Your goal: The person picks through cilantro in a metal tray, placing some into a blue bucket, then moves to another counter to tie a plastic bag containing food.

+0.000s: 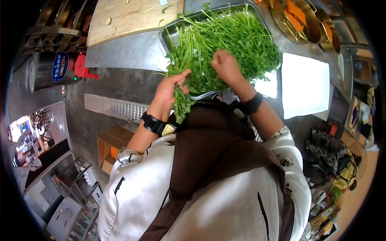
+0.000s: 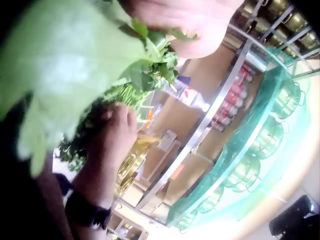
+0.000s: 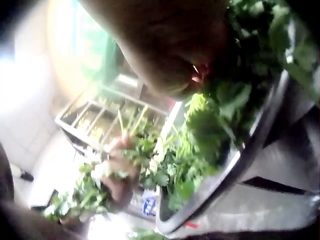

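A metal tray holds a large heap of leafy coriander, stalks mostly to the left and leaves to the right. At its near left corner my left hand grips a small bunch of coriander, leaves hanging down toward the apron. Stalks of this bunch stick up past the fingers in the right wrist view, where the left hand shows beyond the tray. Over the middle of the heap, my right hand has its fingers curled in among the greens, pinching at them; its fingertips are largely hidden.
A wooden board with scraps lies behind the tray to the left. Brass-coloured pans with orange packets stand at the back right. A white container sits right of the tray. Below the counter's left side is a cardboard box.
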Action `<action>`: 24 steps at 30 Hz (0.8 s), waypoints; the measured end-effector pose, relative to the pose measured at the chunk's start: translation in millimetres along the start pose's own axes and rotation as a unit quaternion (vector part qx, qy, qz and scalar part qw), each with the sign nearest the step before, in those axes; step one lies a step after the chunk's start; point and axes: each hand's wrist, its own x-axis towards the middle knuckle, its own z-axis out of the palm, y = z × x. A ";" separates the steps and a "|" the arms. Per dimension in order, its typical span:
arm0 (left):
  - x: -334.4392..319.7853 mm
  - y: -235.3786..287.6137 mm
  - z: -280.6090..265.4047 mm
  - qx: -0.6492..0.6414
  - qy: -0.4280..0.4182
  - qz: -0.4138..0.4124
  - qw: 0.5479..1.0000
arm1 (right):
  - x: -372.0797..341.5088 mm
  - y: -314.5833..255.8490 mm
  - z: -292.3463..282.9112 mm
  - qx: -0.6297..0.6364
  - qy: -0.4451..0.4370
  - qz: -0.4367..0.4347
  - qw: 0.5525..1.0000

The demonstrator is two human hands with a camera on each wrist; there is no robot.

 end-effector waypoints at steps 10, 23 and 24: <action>-48.5 32.3 -40.2 -0.183 -0.119 0.101 0.971 | 18.9 -20.3 -16.8 -0.131 -0.034 -0.099 0.986; -57.4 34.0 -49.6 -0.176 -0.100 0.131 0.970 | 36.0 -6.6 44.8 -0.074 -0.082 -0.119 0.987; -56.5 34.0 -51.4 -0.173 -0.090 0.131 0.972 | 40.5 2.9 37.1 -0.077 -0.084 -0.120 0.986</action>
